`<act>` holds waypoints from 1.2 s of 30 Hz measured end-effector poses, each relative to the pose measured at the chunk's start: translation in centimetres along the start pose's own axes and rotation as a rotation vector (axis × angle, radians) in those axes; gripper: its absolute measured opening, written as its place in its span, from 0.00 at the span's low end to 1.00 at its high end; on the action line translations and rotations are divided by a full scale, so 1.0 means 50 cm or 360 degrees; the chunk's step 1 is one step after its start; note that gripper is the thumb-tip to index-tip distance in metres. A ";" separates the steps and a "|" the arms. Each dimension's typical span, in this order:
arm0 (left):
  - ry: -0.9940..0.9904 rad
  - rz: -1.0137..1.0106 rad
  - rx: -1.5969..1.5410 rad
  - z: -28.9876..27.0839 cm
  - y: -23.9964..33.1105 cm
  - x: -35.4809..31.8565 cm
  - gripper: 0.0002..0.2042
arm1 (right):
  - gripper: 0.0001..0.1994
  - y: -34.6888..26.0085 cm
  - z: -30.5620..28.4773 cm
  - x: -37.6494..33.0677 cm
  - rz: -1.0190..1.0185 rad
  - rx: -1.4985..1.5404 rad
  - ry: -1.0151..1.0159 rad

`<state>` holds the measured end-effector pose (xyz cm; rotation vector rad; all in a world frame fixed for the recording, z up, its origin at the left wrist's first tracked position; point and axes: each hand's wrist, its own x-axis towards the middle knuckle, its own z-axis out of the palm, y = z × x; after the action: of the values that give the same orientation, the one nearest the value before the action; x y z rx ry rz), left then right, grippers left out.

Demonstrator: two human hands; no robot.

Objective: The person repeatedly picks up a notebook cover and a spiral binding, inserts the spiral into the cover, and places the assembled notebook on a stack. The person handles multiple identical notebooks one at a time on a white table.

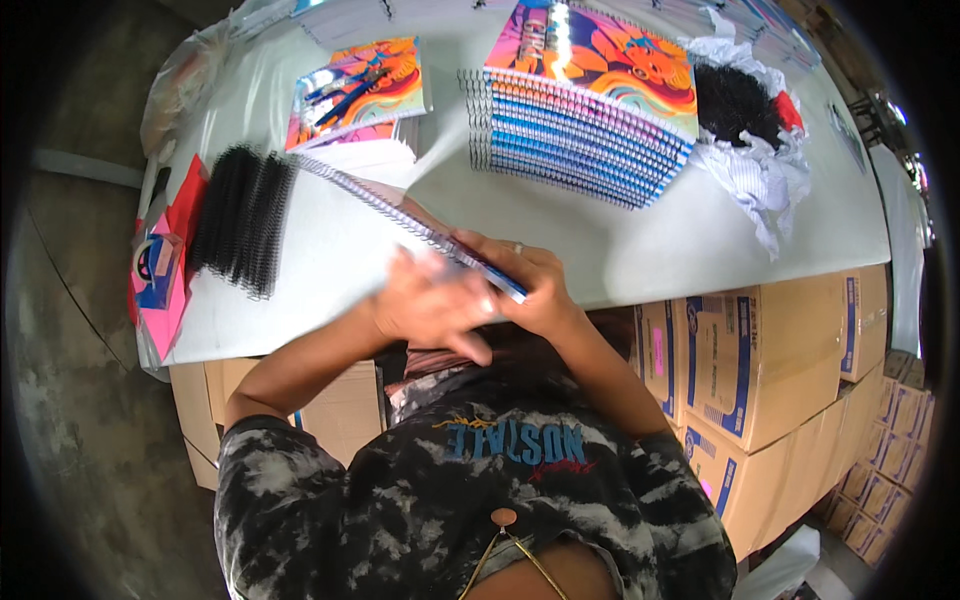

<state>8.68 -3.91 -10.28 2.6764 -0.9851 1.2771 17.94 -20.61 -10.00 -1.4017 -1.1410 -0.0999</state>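
White plastic-covered table (pixel 640 240) carries our work. We hold the unbound notebook with its metal spiral wire (pixel 400 215) at the table's near edge. Right hand (pixel 535 290) is clamped on its near end; left hand (pixel 425 305) is blurred, probably curled over the coil. Judged step: threading the spiral. Next: steady turning. Stacked bright-covered spiral notebooks (pixel 585 120) sit beyond; loose black coils (pixel 240 220) lie left of it.

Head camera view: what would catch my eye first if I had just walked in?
Probably the tall stack of spiral notebooks with bright orange and pink covers, at the far middle of the white table. Next, both hands at the near edge: the left hand, blurred, and right hand grip a spiral-bound notebook. A heap of black binding coils lies at the left.
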 end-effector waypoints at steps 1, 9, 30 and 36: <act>0.0054 -0.0090 0.0070 -0.006 -0.006 0.009 0.38 | 0.24 -0.010 0.007 -0.010 0.0017 -0.0018 -0.0020; -0.0061 -0.0224 -0.0274 0.042 0.037 -0.037 0.46 | 0.26 0.006 0.009 0.007 -0.0049 0.0075 -0.0049; 0.0204 -0.2233 -0.1130 -0.211 -0.046 0.121 0.09 | 0.13 -0.102 0.025 0.187 0.0517 0.0115 -0.0651; 0.0053 -0.2318 -0.1903 -0.156 -0.088 0.099 0.07 | 0.07 -0.067 0.041 0.139 0.1014 0.0719 -0.0134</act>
<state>7.99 -0.88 -0.55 1.5355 0.3122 0.1903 18.10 -16.00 -3.49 -1.2984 -0.6771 0.6369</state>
